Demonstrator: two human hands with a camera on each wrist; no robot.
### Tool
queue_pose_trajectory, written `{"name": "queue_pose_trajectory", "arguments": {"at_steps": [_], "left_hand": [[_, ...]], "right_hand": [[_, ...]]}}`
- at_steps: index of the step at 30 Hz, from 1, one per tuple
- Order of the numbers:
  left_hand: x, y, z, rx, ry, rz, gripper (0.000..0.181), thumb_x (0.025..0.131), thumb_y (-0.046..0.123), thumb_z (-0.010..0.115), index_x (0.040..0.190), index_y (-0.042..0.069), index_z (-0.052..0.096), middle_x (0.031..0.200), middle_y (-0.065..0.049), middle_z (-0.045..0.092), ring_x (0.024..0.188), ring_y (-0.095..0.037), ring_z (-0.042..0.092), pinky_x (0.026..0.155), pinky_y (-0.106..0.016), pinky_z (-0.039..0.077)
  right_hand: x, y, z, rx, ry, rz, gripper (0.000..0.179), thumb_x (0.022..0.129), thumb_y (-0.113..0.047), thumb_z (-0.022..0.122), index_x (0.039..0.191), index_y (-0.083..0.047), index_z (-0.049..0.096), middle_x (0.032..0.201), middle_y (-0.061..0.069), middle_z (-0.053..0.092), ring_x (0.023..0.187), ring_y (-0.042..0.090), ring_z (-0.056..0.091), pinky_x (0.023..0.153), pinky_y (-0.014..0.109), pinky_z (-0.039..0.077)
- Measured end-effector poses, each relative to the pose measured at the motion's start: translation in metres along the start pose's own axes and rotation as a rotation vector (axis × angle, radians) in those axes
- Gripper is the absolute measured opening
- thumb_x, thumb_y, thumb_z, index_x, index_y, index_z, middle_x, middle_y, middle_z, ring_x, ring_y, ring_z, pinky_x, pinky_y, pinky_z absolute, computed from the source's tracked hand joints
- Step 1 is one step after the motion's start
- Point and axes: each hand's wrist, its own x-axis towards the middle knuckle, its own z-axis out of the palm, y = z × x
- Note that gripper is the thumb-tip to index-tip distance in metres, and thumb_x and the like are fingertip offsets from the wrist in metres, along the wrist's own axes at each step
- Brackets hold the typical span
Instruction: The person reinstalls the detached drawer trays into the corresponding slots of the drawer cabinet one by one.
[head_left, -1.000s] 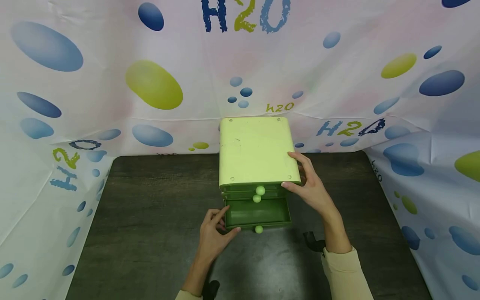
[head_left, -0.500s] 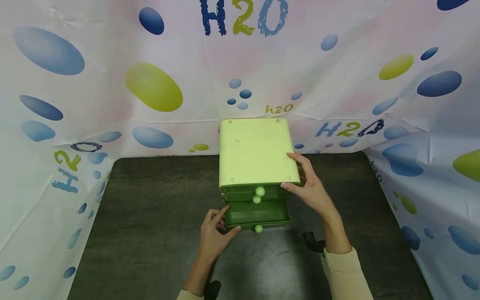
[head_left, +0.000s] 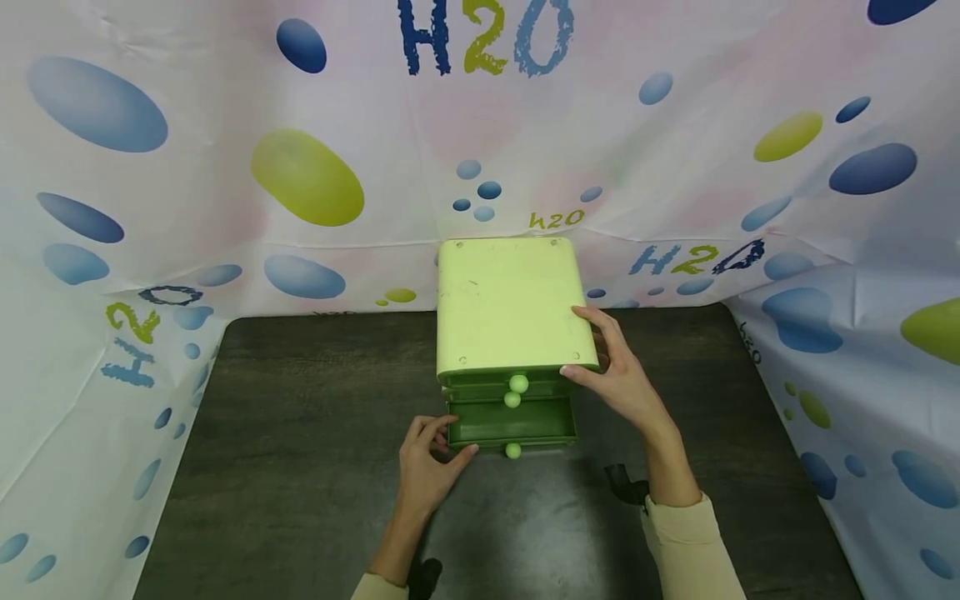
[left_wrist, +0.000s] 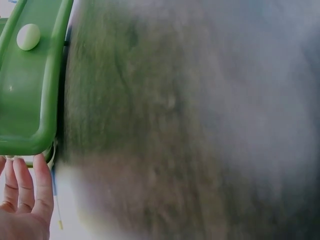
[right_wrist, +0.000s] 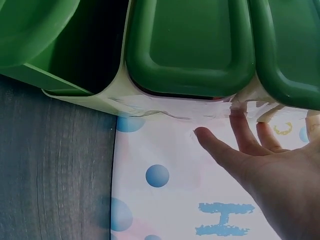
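Note:
A pale yellow-green cabinet (head_left: 510,304) with green drawers stands on the dark table. Its bottom drawer (head_left: 513,422) is partly out, and nothing lies in the part that shows. My left hand (head_left: 423,471) holds this drawer's front left corner, thumb at the front and index finger at the side rim. In the left wrist view, fingers (left_wrist: 42,185) touch the drawer's side, below its round knob (left_wrist: 28,37). My right hand (head_left: 630,387) braces the cabinet's right side, thumb at the top front edge. The right wrist view shows straight fingers (right_wrist: 242,132) against the side wall.
Two upper drawers (right_wrist: 192,45) sit closed above the pulled-out one. A white printed sheet (head_left: 405,150) hangs behind the table (head_left: 315,417) and along both sides. Dark straps (head_left: 626,485) show at the wrists.
The bottom drawer has slid slightly back into the cabinet, its knob now closer to the front. My left thumb has moved in with it. My right hand keeps its place on the cabinet.

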Motion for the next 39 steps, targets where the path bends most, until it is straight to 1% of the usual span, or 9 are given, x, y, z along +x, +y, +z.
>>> {"name": "queue_pose_trajectory", "arguments": {"at_steps": [2, 4, 8, 11, 17, 21, 26, 32, 39], "left_hand": [[-0.0002, -0.0012, 0.0008, 0.007, 0.01, 0.005, 0.045, 0.074, 0.024, 0.09, 0.113, 0.013, 0.072, 0.097, -0.001, 0.054, 0.072, -0.01, 0.055, 0.066, -0.029, 0.054], [-0.0002, -0.0022, 0.0016, 0.013, 0.022, 0.014, 0.042, 0.074, 0.024, 0.09, 0.11, 0.012, 0.073, 0.096, 0.0, 0.054, 0.072, -0.011, 0.055, 0.065, -0.029, 0.054], [0.0, -0.0037, 0.0028, 0.022, 0.043, 0.033, 0.036, 0.074, 0.024, 0.09, 0.102, 0.011, 0.072, 0.093, 0.001, 0.053, 0.072, -0.011, 0.055, 0.065, -0.029, 0.054], [0.0005, -0.0043, 0.0033, 0.015, 0.061, 0.05, 0.032, 0.074, 0.024, 0.091, 0.094, 0.01, 0.07, 0.091, 0.002, 0.053, 0.072, -0.012, 0.055, 0.065, -0.029, 0.054], [0.0014, -0.006, 0.0052, 0.008, 0.095, 0.086, 0.033, 0.073, 0.021, 0.091, 0.085, 0.011, 0.062, 0.086, 0.002, 0.053, 0.071, -0.014, 0.056, 0.064, -0.03, 0.054], [0.0022, -0.0064, 0.0069, 0.017, 0.108, 0.088, 0.037, 0.073, 0.021, 0.091, 0.083, 0.012, 0.057, 0.081, -0.001, 0.052, 0.069, -0.015, 0.055, 0.063, -0.032, 0.053], [0.0025, -0.0051, 0.0087, 0.013, 0.097, 0.07, 0.039, 0.073, 0.022, 0.091, 0.081, 0.012, 0.054, 0.078, -0.008, 0.052, 0.068, -0.014, 0.053, 0.063, -0.032, 0.052], [0.0036, -0.0037, 0.0085, -0.005, 0.096, 0.063, 0.04, 0.074, 0.023, 0.09, 0.082, 0.01, 0.053, 0.078, -0.007, 0.051, 0.068, -0.011, 0.052, 0.063, -0.031, 0.053], [0.0076, -0.0039, 0.0076, -0.036, 0.09, 0.079, 0.04, 0.074, 0.021, 0.09, 0.082, 0.009, 0.052, 0.079, -0.004, 0.051, 0.068, -0.016, 0.053, 0.063, -0.032, 0.054]], "right_hand": [[0.0001, 0.0005, 0.0004, 0.003, 0.001, -0.002, 0.08, 0.092, -0.005, 0.071, 0.156, -0.028, 0.028, 0.159, 0.0, 0.017, 0.132, 0.033, 0.04, 0.097, 0.056, 0.038], [0.0, 0.0006, 0.0005, 0.0, 0.0, -0.001, 0.08, 0.092, -0.006, 0.071, 0.156, -0.028, 0.028, 0.159, 0.0, 0.017, 0.132, 0.033, 0.04, 0.096, 0.056, 0.039], [-0.0003, 0.0002, 0.0004, -0.009, -0.001, 0.005, 0.08, 0.092, -0.007, 0.071, 0.156, -0.029, 0.028, 0.159, 0.0, 0.017, 0.131, 0.031, 0.041, 0.094, 0.048, 0.043], [-0.0007, 0.0002, 0.0001, -0.011, 0.0, 0.006, 0.08, 0.092, -0.007, 0.071, 0.156, -0.029, 0.028, 0.159, 0.0, 0.017, 0.131, 0.031, 0.042, 0.093, 0.045, 0.045], [-0.0014, 0.0008, 0.0005, -0.01, 0.001, -0.004, 0.08, 0.092, -0.006, 0.071, 0.156, -0.028, 0.029, 0.16, 0.0, 0.015, 0.13, 0.032, 0.042, 0.096, 0.054, 0.042], [-0.0017, 0.002, 0.0013, -0.003, 0.002, -0.013, 0.08, 0.092, -0.006, 0.071, 0.156, -0.028, 0.029, 0.161, 0.0, 0.014, 0.13, 0.034, 0.041, 0.098, 0.058, 0.038], [-0.0025, 0.003, 0.002, -0.002, 0.001, -0.011, 0.08, 0.092, -0.006, 0.071, 0.156, -0.028, 0.029, 0.16, 0.0, 0.015, 0.131, 0.035, 0.04, 0.098, 0.058, 0.039], [-0.0024, 0.002, 0.0021, -0.003, -0.001, -0.003, 0.08, 0.092, -0.008, 0.071, 0.156, -0.029, 0.028, 0.16, 0.0, 0.015, 0.131, 0.035, 0.04, 0.095, 0.057, 0.041], [-0.0015, 0.0008, 0.0015, -0.007, -0.001, -0.006, 0.081, 0.092, -0.007, 0.071, 0.156, -0.029, 0.028, 0.16, 0.001, 0.015, 0.131, 0.035, 0.039, 0.096, 0.058, 0.041]]}}
